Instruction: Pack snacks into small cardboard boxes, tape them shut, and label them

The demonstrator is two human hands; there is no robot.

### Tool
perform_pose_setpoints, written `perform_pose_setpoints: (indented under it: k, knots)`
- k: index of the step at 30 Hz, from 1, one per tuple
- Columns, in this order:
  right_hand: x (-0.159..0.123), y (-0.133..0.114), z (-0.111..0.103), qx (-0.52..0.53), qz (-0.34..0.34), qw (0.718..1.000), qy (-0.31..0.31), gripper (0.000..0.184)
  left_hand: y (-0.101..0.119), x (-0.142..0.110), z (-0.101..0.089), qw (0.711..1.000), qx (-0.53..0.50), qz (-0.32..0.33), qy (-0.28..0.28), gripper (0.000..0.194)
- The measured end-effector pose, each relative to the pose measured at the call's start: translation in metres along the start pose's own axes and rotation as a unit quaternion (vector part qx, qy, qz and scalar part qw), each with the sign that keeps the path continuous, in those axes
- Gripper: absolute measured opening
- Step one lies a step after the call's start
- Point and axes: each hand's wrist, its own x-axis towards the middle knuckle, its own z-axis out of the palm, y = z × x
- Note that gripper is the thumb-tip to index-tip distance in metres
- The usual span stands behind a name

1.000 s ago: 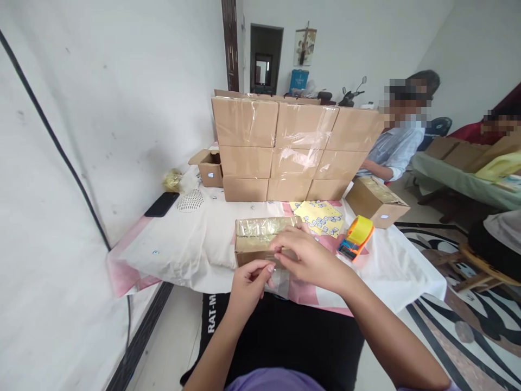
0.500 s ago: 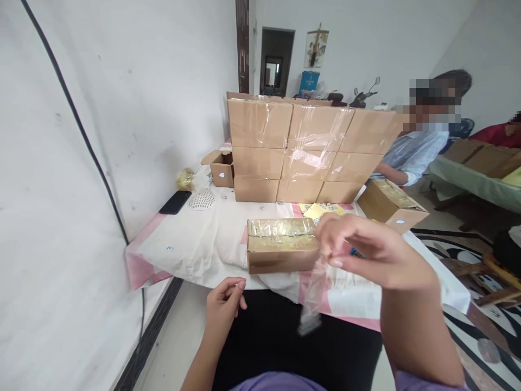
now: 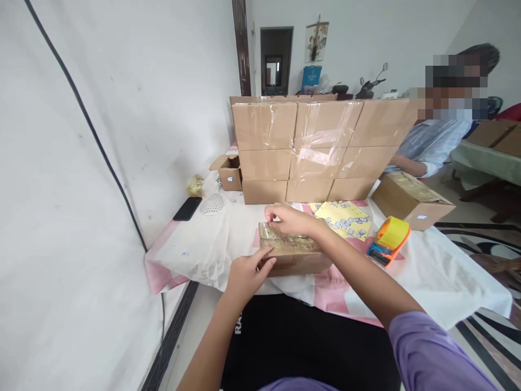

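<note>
On the table in front of me lies a small cardboard box point(image 3: 300, 263) with shiny clear tape across its top. My left hand point(image 3: 249, 272) is at the box's front left corner, its fingers apart and the tips touching the edge. Over the left end of the box top is my right hand point(image 3: 287, 218), its fingers curled in a pinch. Whatever sits in that pinch is too small or hidden to make out. To the right, a tape dispenser point(image 3: 389, 241) with a yellow roll and orange frame rests on the cloth.
Stacked cardboard boxes point(image 3: 317, 146) form a wall at the back. Yellow sticker sheets point(image 3: 344, 220) lie behind my right forearm. A taped box point(image 3: 415, 201) stands at right, near a person in a light shirt. A phone point(image 3: 188, 208) and an open carton point(image 3: 230, 174) are at left.
My right hand has moved left from the box's right side to its top left end; the clear strip dangling from it no longer shows. My left hand has come up against the box.
</note>
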Motion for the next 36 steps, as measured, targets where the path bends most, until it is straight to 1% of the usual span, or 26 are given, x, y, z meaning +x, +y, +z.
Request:
perform_pose_setpoints:
  k: [3, 5, 7, 9, 11, 12, 13, 14, 15, 16, 18, 20, 22, 24, 25, 27, 29, 30, 33, 36]
  knots:
    - [-0.002, 0.0, 0.004, -0.031, 0.004, 1.0, 0.001, 0.013, -0.004, -0.004, 0.008, 1.0, 0.007, 0.006, 0.02, 0.035]
    - [-0.002, -0.002, 0.011, -0.069, 0.009, 0.998, 0.008, 0.018, -0.005, -0.011, 0.012, 1.0, 0.014, 0.011, 0.026, 0.036]
    - [0.001, -0.01, 0.017, -0.12, 0.026, 0.992, 0.017, 0.035, -0.005, -0.016, 0.016, 0.999, 0.025, 0.007, 0.032, 0.038]
    - [0.006, -0.022, 0.021, -0.184, 0.059, 0.981, 0.026, 0.058, -0.004, -0.018, 0.019, 0.999, 0.038, -0.003, 0.038, 0.04]
    - [0.013, -0.033, 0.017, -0.243, 0.118, 0.962, 0.034, 0.082, -0.002, -0.017, 0.021, 0.998, 0.051, -0.015, 0.043, 0.039]
    - [0.016, -0.035, 0.012, -0.263, 0.152, 0.952, 0.038, 0.092, -0.002, -0.017, 0.021, 0.997, 0.057, -0.019, 0.043, 0.039]
    - [0.018, -0.033, 0.004, -0.274, 0.185, 0.943, 0.046, 0.098, -0.001, -0.016, 0.021, 0.997, 0.063, -0.021, 0.043, 0.038]
    - [0.017, -0.026, -0.005, -0.277, 0.216, 0.934, 0.058, 0.096, 0.0, -0.016, 0.019, 0.996, 0.069, -0.022, 0.042, 0.037]
    - [0.013, -0.013, -0.016, -0.273, 0.247, 0.927, 0.075, 0.088, 0.002, -0.017, 0.018, 0.996, 0.074, -0.02, 0.039, 0.036]
    - [0.005, 0.005, -0.028, -0.263, 0.282, 0.918, 0.091, 0.077, 0.003, -0.019, 0.016, 0.996, 0.081, -0.02, 0.041, 0.036]
    - [-0.025, 0.051, -0.051, -0.232, 0.369, 0.893, 0.11, 0.055, 0.005, -0.025, 0.011, 0.992, 0.093, -0.04, 0.071, 0.039]
    - [-0.07, 0.1, -0.07, -0.209, 0.457, 0.86, 0.091, 0.043, 0.002, -0.035, 0.008, 0.982, 0.099, -0.093, 0.13, 0.05]
    - [-0.116, 0.14, -0.08, -0.199, 0.51, 0.834, 0.065, 0.035, -0.008, -0.047, 0.006, 0.966, 0.107, -0.156, 0.178, 0.066]
    - [-0.148, 0.168, -0.081, -0.191, 0.53, 0.826, 0.033, 0.03, -0.023, -0.061, 0.008, 0.953, 0.13, -0.197, 0.191, 0.068]
    - [-0.156, 0.178, -0.079, -0.185, 0.529, 0.828, 0.014, 0.029, -0.031, -0.068, 0.009, 0.95, 0.137, -0.212, 0.184, 0.066]
    - [-0.16, 0.193, -0.07, -0.167, 0.51, 0.843, -0.028, 0.031, -0.044, -0.079, 0.012, 0.948, 0.137, -0.237, 0.162, 0.063]
    - [-0.151, 0.205, -0.059, -0.147, 0.491, 0.856, -0.073, 0.036, -0.05, -0.086, 0.016, 0.948, 0.131, -0.255, 0.14, 0.062]
    - [-0.144, 0.21, -0.053, -0.138, 0.488, 0.856, -0.095, 0.038, -0.05, -0.087, 0.017, 0.947, 0.131, -0.262, 0.133, 0.062]
    - [-0.126, 0.224, -0.037, -0.124, 0.512, 0.837, -0.149, 0.039, -0.045, -0.084, 0.024, 0.943, 0.146, -0.271, 0.129, 0.06]
    - [-0.12, 0.236, -0.026, -0.117, 0.536, 0.816, -0.18, 0.035, -0.041, -0.077, 0.034, 0.947, 0.145, -0.263, 0.118, 0.057]
